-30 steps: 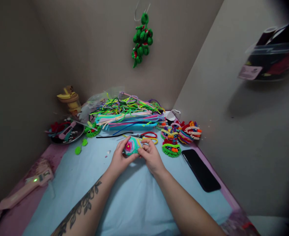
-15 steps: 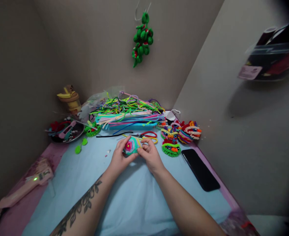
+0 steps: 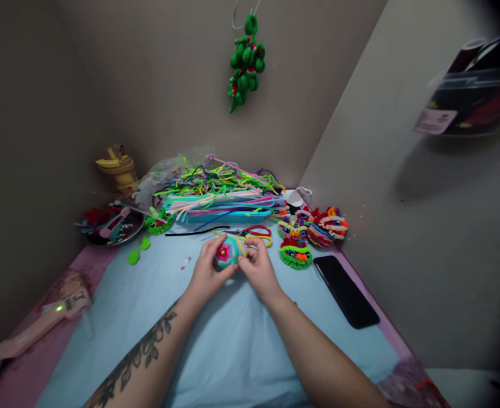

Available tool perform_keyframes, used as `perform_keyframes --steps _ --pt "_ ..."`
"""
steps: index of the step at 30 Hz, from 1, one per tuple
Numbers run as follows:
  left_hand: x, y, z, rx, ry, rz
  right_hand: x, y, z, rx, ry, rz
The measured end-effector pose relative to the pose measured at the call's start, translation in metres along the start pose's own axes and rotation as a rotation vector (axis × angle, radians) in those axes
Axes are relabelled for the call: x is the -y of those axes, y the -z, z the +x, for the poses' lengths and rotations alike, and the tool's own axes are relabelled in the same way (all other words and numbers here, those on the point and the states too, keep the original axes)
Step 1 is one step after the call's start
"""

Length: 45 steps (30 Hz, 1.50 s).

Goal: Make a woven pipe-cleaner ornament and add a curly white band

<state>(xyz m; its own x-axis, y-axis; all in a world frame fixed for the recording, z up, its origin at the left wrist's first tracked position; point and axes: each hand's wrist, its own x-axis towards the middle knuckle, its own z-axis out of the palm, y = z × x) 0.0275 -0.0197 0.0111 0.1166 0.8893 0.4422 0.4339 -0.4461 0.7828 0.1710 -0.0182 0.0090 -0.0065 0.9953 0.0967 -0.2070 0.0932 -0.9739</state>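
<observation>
Between my hands is a round coil of pipe cleaners (image 3: 225,253), pink at the centre with pale and teal rings around it. My left hand (image 3: 207,267) is closed around its left side, thumb below and fingers above. At its right edge my right hand (image 3: 259,268) pinches a yellow pipe cleaner (image 3: 241,246) against the coil. Just beyond the hands lie scissors (image 3: 256,231) with red and yellow handles, and a black pipe cleaner (image 3: 196,233).
A heap of coloured pipe cleaners (image 3: 220,190) lies at the back. Finished pipe-cleaner figures (image 3: 296,256) and a black phone (image 3: 347,292) are on the right. At left are a metal bowl (image 3: 116,241), green pieces (image 3: 134,257) and a pink glue gun (image 3: 48,326) with its light on.
The coil has turned slightly, its face showing more toward me. Both hands keep their hold in nearly the same place. The whole view has shifted a little.
</observation>
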Motion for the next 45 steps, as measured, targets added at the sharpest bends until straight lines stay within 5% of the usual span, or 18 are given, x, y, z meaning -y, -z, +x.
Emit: perform_keyframes --steps 13,32,39,45 --pt "0.004 -0.002 -0.001 0.004 0.058 -0.040 -0.001 0.004 0.004 0.026 -0.064 0.025" --pt "-0.002 0.006 0.003 -0.001 0.532 -0.917 -0.002 0.012 0.012 0.038 -0.213 0.234" --pt "0.002 0.002 0.003 -0.023 0.528 -0.889 -0.011 0.012 0.013 0.014 -0.112 0.029" --pt "-0.007 0.000 0.003 -0.050 0.424 -0.759 -0.010 0.008 0.009 0.114 -0.023 0.156"
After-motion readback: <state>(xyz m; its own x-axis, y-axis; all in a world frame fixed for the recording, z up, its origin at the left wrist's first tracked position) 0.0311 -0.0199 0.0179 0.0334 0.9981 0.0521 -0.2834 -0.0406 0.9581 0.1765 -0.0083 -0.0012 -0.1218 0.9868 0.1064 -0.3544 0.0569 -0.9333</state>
